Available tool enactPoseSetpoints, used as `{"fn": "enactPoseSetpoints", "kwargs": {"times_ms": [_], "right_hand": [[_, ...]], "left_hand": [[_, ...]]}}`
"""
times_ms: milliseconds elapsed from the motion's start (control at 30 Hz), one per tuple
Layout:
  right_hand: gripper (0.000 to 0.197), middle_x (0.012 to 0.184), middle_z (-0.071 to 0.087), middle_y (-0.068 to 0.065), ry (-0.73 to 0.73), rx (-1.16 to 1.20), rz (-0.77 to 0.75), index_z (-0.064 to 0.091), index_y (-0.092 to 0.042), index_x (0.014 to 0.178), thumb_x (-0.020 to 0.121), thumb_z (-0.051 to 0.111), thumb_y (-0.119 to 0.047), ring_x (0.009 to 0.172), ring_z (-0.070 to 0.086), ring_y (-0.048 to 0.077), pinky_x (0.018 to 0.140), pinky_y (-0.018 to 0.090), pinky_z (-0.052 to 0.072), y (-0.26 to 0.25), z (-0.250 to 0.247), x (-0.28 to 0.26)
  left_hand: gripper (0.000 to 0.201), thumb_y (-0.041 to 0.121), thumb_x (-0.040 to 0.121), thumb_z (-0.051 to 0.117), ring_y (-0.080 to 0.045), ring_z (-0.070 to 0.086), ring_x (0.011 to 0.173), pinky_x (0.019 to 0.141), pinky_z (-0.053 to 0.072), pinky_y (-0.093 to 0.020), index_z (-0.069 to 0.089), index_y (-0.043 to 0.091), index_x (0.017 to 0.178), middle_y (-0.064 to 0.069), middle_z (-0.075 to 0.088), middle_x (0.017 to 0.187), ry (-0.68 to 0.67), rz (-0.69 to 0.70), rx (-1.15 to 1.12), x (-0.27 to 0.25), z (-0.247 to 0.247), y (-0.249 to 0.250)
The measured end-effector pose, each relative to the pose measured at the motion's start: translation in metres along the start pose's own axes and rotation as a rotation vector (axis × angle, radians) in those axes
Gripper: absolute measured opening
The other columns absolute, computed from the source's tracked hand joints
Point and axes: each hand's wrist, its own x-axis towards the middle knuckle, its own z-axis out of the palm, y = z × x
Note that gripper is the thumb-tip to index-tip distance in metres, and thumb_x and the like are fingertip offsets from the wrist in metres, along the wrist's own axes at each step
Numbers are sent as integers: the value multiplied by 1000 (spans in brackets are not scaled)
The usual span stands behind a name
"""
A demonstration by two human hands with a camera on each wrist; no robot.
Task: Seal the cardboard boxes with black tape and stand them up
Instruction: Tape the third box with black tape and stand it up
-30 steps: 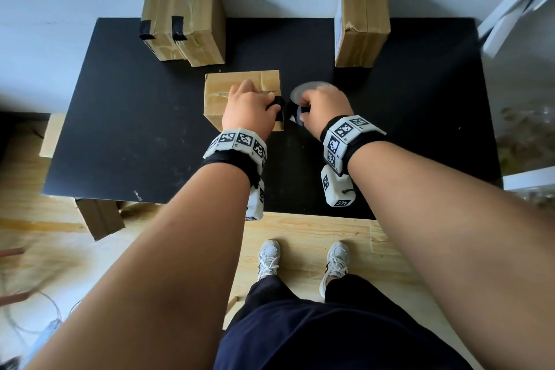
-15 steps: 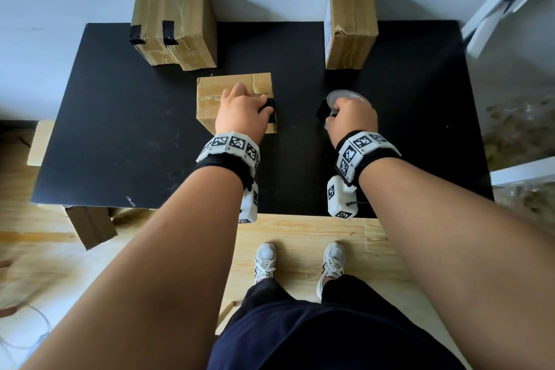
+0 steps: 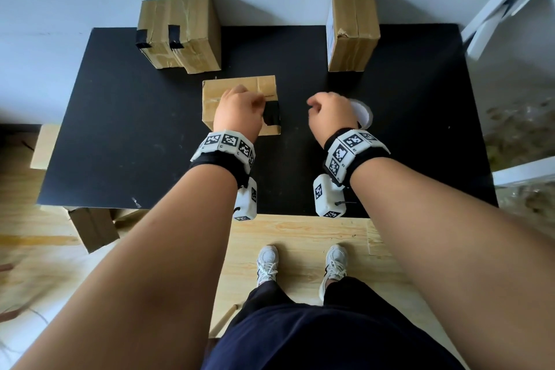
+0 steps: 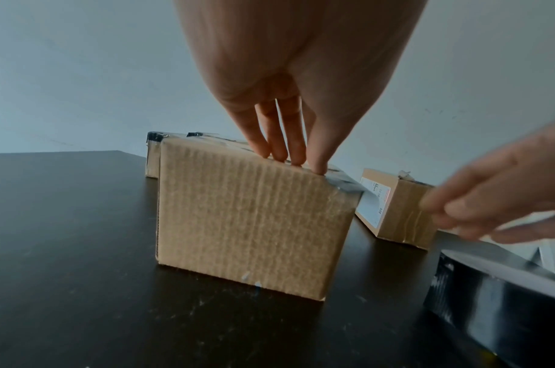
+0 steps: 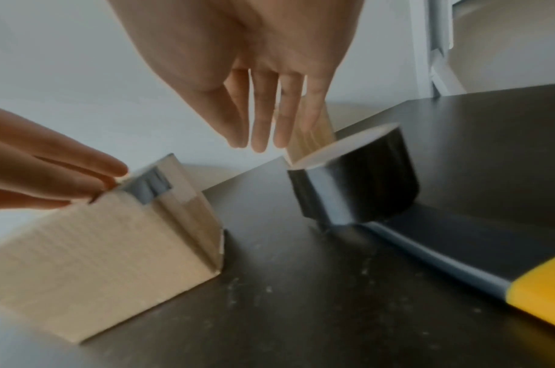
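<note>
On the table [image 3: 126, 135], the box [image 3: 237, 85] lies centre, under the left hand [image 3: 238, 112]. The tape roll [image 3: 365, 116] sits right of it; two boxes [image 3: 180, 30] stand behind-left, one box [image 3: 353, 27] behind-right.

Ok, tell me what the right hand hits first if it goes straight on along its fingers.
Probably the tape roll: the right hand hovers open, its fingers pointing down just beside it. Depth is unclear.

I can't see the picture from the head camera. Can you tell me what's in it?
A person's left hand presses on a cardboard box with black tape on a black table. The right hand hovers, open, by the tape roll. Three more boxes stand behind.
</note>
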Motion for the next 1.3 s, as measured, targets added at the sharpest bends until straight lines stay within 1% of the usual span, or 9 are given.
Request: {"fn": "enactPoseSetpoints", "kwargs": {"times_ms": [100, 200, 333, 433, 533, 700, 867, 1100, 1300], "right_hand": [[34, 128, 61, 7, -93, 143, -57, 62, -17, 127, 97, 45, -19, 119, 56, 24, 101, 36, 46, -19, 7, -5], [38, 132, 59, 7, -173, 136, -56, 56, -20, 134, 99, 41, -23, 121, 54, 25, 99, 35, 44, -32, 17, -8], [43, 138, 54, 11, -262, 144, 27, 46, -24, 142, 100, 38, -25, 123, 52, 28, 102, 39, 43, -39, 25, -7], [51, 141, 49, 12, -335, 123, 65, 37, -29, 147, 98, 38, -16, 123, 51, 30, 102, 41, 44, -41, 23, -5], [64, 146, 43, 12, -389, 86, 65, 31, -28, 150, 93, 40, -2, 129, 47, 29, 104, 37, 42, -40, 16, -5], [53, 129, 61, 5, -206, 137, -9, 52, -23, 137, 88, 53, -4, 121, 56, 24, 100, 34, 46, -36, 21, -13], [41, 121, 67, 4, -98, 149, 25, 57, -16, 133, 92, 57, -13, 116, 59, 20, 99, 32, 46, -30, 25, -7], [38, 124, 65, 6, -34, 114, 3, 55, -16, 134, 96, 55, -20, 116, 60, 23, 100, 37, 48, -26, 28, 1], [33, 118, 67, 7, 44, 101, 4, 59, -16, 129, 98, 48, -19, 111, 61, 25, 92, 36, 50, -27, 33, -2]], "left_hand": [[24, 10, 92, 56, -22, 42, 119, 100, 38, -28, 72, 16, 108, -1, 51, 126, -11, 22, 0, 1, 3, -7], [23, 22, 93, 57, -21, 40, 125, 104, 35, -28, 70, 26, 112, 3, 47, 136, -23, 18, 34, 1, 7, -14], [31, 27, 98, 47, -24, 16, 144, 119, 10, -43, 59, 33, 126, 0, 30, 153, -179, 87, 166, 1, 3, -19], [37, 26, 100, 43, -24, 8, 146, 120, 6, -43, 49, 37, 135, 1, 21, 157, -243, 101, 221, 3, 0, -21], [45, 19, 100, 42, -23, 7, 147, 120, 11, -41, 40, 39, 140, 3, 16, 158, -273, 112, 272, 1, 0, -24], [68, 9, 92, 49, -24, 12, 145, 110, 33, -41, 23, 38, 147, 1, 12, 158, -261, 126, 441, -11, -1, -16], [59, 19, 92, 55, -24, 36, 132, 85, 48, -40, 31, 33, 144, -1, 30, 149, -149, 129, 490, -12, 1, -7], [52, 23, 95, 48, -28, 41, 122, 90, 44, -40, 33, 31, 144, -2, 40, 140, -94, 109, 458, -7, 2, -1], [48, 27, 96, 43, -31, 36, 120, 98, 35, -39, 35, 42, 141, 3, 38, 142, -80, 179, 476, -9, 5, -5]]}}
